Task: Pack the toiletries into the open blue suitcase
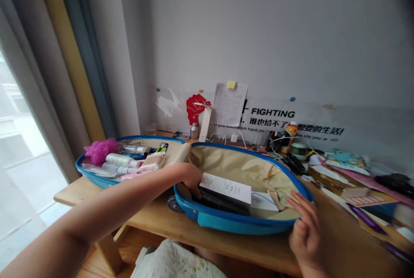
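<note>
An open blue suitcase (246, 225) lies on the wooden table, its right half lined in beige. My left hand (191, 178) reaches down into this half, its fingers closed at the left end of a white box (226, 187) with a dark side; some fingertips are hidden. A flat white packet with blue lines (263, 201) lies right of the box. My right hand (305, 226) is at the right front rim, fingers stretched out over the edge, holding nothing. In the left half are a pink bath puff (101, 151), white bottles (122, 160) and a pack of cotton swabs (154, 161).
Behind the suitcase are a white desk lamp (205, 125), a small metallic bottle (193, 131) and a charger (234, 138). Clutter fills the table's right side: an orange bottle (289, 138), a green-lidded jar (298, 151), papers and a purple item (365, 217). A curtain (58, 54) hangs left.
</note>
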### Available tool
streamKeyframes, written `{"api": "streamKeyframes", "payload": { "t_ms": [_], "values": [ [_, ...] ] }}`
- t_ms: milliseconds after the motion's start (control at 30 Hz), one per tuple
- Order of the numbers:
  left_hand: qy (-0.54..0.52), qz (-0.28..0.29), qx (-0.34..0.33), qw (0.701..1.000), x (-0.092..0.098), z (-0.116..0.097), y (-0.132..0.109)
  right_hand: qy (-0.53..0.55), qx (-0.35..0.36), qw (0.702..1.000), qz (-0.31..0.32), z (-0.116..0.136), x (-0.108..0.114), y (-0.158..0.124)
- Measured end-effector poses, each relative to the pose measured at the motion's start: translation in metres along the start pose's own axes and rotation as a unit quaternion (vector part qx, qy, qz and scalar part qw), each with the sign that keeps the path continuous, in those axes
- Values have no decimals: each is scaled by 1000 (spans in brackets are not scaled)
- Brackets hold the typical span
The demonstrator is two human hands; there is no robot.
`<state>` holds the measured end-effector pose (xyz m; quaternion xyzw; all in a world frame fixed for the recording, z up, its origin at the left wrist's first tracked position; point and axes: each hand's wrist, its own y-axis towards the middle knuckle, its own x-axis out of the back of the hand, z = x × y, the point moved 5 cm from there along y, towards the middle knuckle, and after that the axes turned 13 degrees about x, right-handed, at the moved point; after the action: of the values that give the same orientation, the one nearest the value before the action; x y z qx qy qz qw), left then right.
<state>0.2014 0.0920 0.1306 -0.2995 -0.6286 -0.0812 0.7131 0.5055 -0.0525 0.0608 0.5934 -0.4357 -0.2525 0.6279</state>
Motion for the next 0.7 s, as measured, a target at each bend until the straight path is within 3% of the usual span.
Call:
{"api": "streamKeyframes", "payload": {
  "t_ms": [200,333,467,600,700],
  "values": [
    [-34,10,-20,999,-20,0,-3,3,21,1000,4,4,0,5],
    [-50,64,-58,995,-21,-8,-6,-5,22,1000,0,5,0,6],
    [-46,75,-58,994,-13,-4,-8,-2,21,1000,-2,5,0,6],
    [-27,9,-8,1000,1,1,-7,1,20,1000,-3,4,0,5],
    [-35,-73,-10,997,8,-13,-6,1,17,1000,4,3,0,3]
  ]
}}
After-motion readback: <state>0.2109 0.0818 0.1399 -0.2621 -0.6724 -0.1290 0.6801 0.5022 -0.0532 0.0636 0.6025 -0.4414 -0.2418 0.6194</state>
